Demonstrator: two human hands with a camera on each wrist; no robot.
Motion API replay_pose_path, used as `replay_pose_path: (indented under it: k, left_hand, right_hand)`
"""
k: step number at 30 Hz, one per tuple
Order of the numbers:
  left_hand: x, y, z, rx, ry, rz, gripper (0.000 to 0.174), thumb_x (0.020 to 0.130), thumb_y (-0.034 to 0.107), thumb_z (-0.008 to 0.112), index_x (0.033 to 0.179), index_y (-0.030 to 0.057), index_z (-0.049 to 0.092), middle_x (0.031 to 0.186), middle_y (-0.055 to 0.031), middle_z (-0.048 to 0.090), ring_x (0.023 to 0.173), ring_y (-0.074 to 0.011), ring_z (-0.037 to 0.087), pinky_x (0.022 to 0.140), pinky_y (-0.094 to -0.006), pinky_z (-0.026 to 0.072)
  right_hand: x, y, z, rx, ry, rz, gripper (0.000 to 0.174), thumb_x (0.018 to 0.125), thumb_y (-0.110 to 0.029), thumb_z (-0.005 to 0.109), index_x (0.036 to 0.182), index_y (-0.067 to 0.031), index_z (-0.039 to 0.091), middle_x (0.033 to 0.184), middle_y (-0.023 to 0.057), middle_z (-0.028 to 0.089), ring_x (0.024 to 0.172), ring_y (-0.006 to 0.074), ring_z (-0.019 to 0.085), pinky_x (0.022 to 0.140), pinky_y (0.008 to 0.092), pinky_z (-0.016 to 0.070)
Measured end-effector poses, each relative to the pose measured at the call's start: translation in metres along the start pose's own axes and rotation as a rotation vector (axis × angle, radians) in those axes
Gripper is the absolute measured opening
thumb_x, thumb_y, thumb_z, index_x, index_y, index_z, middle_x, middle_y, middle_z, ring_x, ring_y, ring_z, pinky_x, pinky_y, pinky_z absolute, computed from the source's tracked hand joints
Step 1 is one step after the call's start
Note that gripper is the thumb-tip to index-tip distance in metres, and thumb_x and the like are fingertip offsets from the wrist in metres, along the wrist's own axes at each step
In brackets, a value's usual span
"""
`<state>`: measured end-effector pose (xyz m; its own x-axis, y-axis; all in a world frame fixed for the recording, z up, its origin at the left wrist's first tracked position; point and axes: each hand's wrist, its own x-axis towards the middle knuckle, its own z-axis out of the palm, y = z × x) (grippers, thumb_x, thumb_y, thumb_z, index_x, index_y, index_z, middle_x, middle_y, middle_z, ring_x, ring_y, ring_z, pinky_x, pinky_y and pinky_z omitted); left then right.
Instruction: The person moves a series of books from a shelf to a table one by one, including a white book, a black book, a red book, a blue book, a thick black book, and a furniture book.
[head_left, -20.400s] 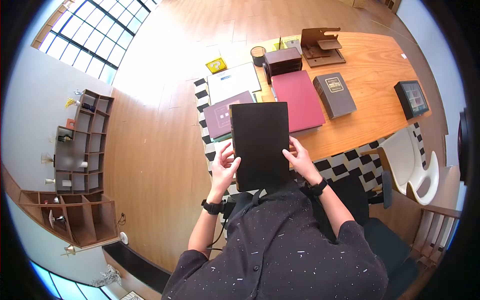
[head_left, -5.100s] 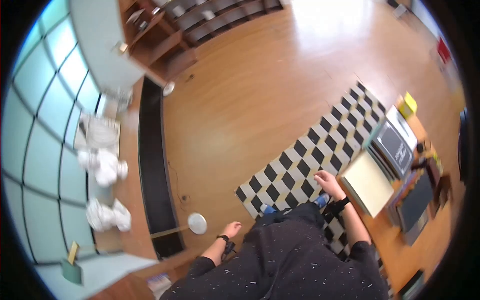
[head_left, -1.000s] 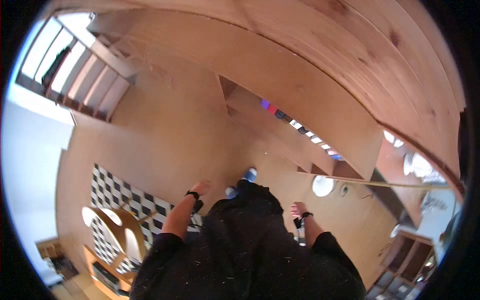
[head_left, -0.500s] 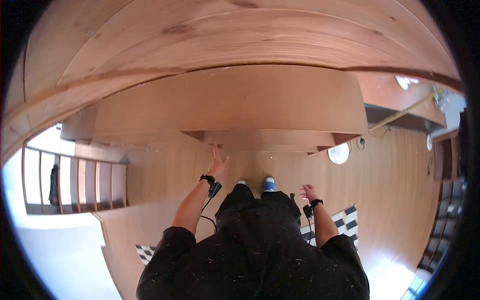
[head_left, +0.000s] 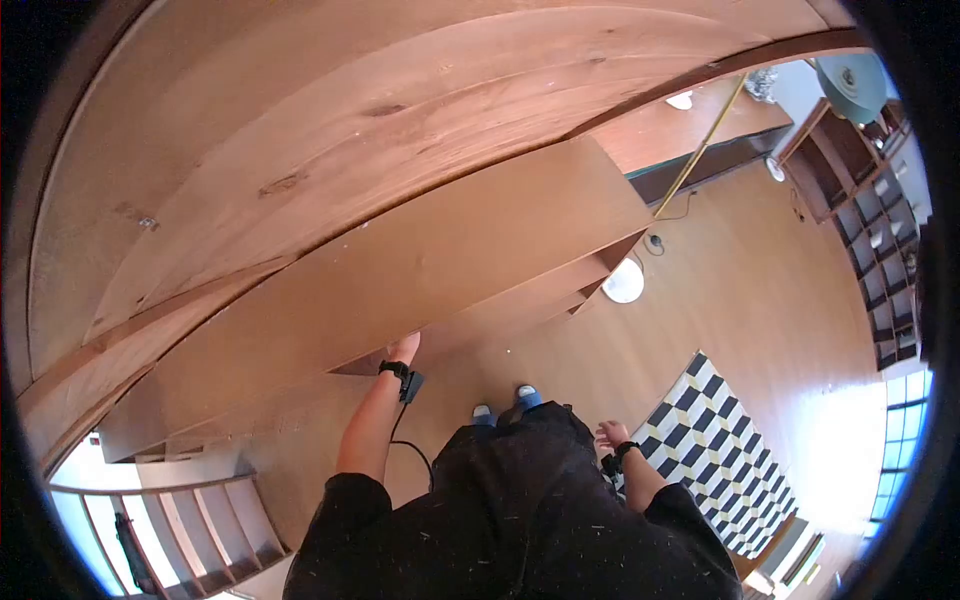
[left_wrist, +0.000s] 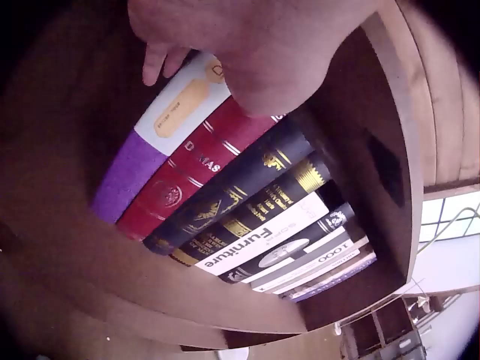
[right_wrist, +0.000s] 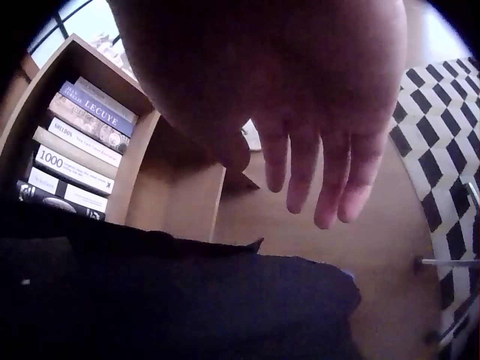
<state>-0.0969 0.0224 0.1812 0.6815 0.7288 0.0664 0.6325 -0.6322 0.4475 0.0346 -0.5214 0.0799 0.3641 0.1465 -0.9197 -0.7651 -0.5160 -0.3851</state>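
My left hand (head_left: pixel 404 350) reaches under the top board of a wooden bookcase (head_left: pixel 470 245). In the left wrist view the hand (left_wrist: pixel 255 49) lies at the end of a row of books, fingertips hanging beside a thick purple-and-white book (left_wrist: pixel 129 176). Its palm side overlaps a red book (left_wrist: pixel 176 176) with silver bands; the thumb is hidden. Dark blue books with gold marks (left_wrist: pixel 217 214) and a white "Furniture" book (left_wrist: pixel 259 236) follow in the row. My right hand (right_wrist: pixel 300 112) hangs at my side, fingers straight and holding nothing.
More books, among them a blue "Lecuye" one (right_wrist: pixel 94 109), fill a compartment in the right wrist view. A white round base (head_left: pixel 624 281) with a brass pole stands by the bookcase's right end. A checkered rug (head_left: pixel 715 450) lies behind to the right.
Both hands held a black book at the table at first; later they hung free as the person turned and walked here. In the last half second my left hand has moved into the bookcase.
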Motion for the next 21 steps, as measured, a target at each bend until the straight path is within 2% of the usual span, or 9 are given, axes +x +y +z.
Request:
replay_pose_path:
  k: [2, 6, 9, 11, 12, 16, 18, 19, 21]
  left_hand:
    - [0.002, -0.017, 0.022, -0.047, 0.211, 0.092, 0.032, 0.086, 0.030, 0.045, 0.101, 0.0062, 0.060, 0.098, -0.0160, 0.062, 0.094, -0.0344, 0.056, 0.081, -0.0432, 0.0426]
    - [0.002, -0.032, 0.026, 0.034, 0.084, 0.048, 0.033, 0.086, 0.031, 0.045, 0.102, 0.0054, 0.060, 0.099, -0.0162, 0.062, 0.095, -0.0341, 0.056, 0.080, -0.0424, 0.0430]
    - [-0.005, -0.021, 0.005, 0.028, 0.155, -0.010, 0.033, 0.085, 0.030, 0.044, 0.102, 0.0052, 0.059, 0.099, -0.0151, 0.062, 0.094, -0.0338, 0.056, 0.079, -0.0418, 0.0437]
    - [-0.011, -0.019, -0.004, 0.011, 0.349, 0.011, 0.033, 0.086, 0.030, 0.044, 0.102, 0.0059, 0.059, 0.101, -0.0143, 0.061, 0.094, -0.0337, 0.055, 0.079, -0.0417, 0.0437]
    - [-0.014, -0.024, -0.010, -0.040, 0.283, -0.017, 0.035, 0.086, 0.031, 0.043, 0.103, 0.0056, 0.059, 0.102, -0.0141, 0.061, 0.096, -0.0345, 0.055, 0.081, -0.0426, 0.0425]
    - [-0.011, -0.075, 0.005, 0.006, 0.170, -0.157, 0.041, 0.087, 0.035, 0.041, 0.113, 0.0070, 0.054, 0.116, -0.0120, 0.056, 0.107, -0.0309, 0.050, 0.086, -0.0435, 0.0403]
    - [-0.015, -0.174, 0.084, -0.036, 0.203, -0.168, 0.041, 0.088, 0.034, 0.040, 0.118, 0.0077, 0.050, 0.123, -0.0115, 0.050, 0.112, -0.0303, 0.045, 0.091, -0.0420, 0.0375]
    - [0.025, -0.220, 0.098, -0.080, 0.225, -0.184, 0.043, 0.088, 0.033, 0.039, 0.122, 0.0084, 0.047, 0.131, -0.0111, 0.044, 0.118, -0.0297, 0.040, 0.095, -0.0404, 0.0347]
    - [0.022, -0.205, 0.074, -0.048, 0.247, -0.167, 0.042, 0.088, 0.033, 0.041, 0.121, 0.0074, 0.047, 0.129, -0.0115, 0.045, 0.116, -0.0297, 0.041, 0.094, -0.0406, 0.0357]
  right_hand:
    - [-0.008, 0.006, 0.008, 0.021, 0.023, -0.016, 0.027, 0.082, -0.025, 0.053, 0.103, -0.0068, 0.052, 0.079, 0.0064, 0.060, 0.053, 0.0197, 0.058, 0.042, 0.0319, 0.0475]
    - [-0.003, 0.020, 0.014, 0.028, 0.034, -0.048, 0.029, 0.083, -0.025, 0.053, 0.105, -0.0059, 0.051, 0.084, 0.0087, 0.060, 0.056, 0.0214, 0.060, 0.045, 0.0327, 0.0489]
    - [-0.007, 0.021, 0.019, 0.012, 0.053, -0.061, 0.030, 0.084, -0.026, 0.053, 0.107, -0.0060, 0.050, 0.088, 0.0102, 0.060, 0.060, 0.0235, 0.061, 0.048, 0.0340, 0.0503]
    - [-0.008, 0.022, 0.024, 0.005, 0.066, -0.059, 0.030, 0.084, -0.025, 0.053, 0.107, -0.0057, 0.050, 0.088, 0.0101, 0.059, 0.060, 0.0236, 0.061, 0.048, 0.0338, 0.0503]
    - [-0.007, 0.025, 0.024, 0.016, 0.039, -0.085, 0.030, 0.084, -0.025, 0.052, 0.107, -0.0056, 0.050, 0.088, 0.0097, 0.059, 0.060, 0.0235, 0.060, 0.048, 0.0334, 0.0501]
    - [-0.015, 0.041, 0.034, 0.031, 0.010, -0.071, 0.034, 0.084, -0.026, 0.054, 0.110, -0.0051, 0.049, 0.086, 0.0088, 0.060, 0.057, 0.0216, 0.059, 0.047, 0.0324, 0.0485]
    - [-0.022, 0.049, 0.047, 0.028, 0.045, -0.035, 0.038, 0.084, -0.026, 0.054, 0.114, -0.0052, 0.046, 0.085, 0.0093, 0.061, 0.057, 0.0215, 0.059, 0.046, 0.0330, 0.0475]
    - [-0.022, 0.053, 0.052, 0.038, 0.039, -0.035, 0.038, 0.084, -0.026, 0.054, 0.114, -0.0052, 0.046, 0.085, 0.0093, 0.061, 0.057, 0.0215, 0.059, 0.046, 0.0330, 0.0475]
    - [-0.019, 0.067, 0.057, 0.009, 0.039, -0.004, 0.038, 0.084, -0.027, 0.054, 0.115, -0.0060, 0.047, 0.088, 0.0090, 0.062, 0.061, 0.0222, 0.060, 0.047, 0.0345, 0.0488]
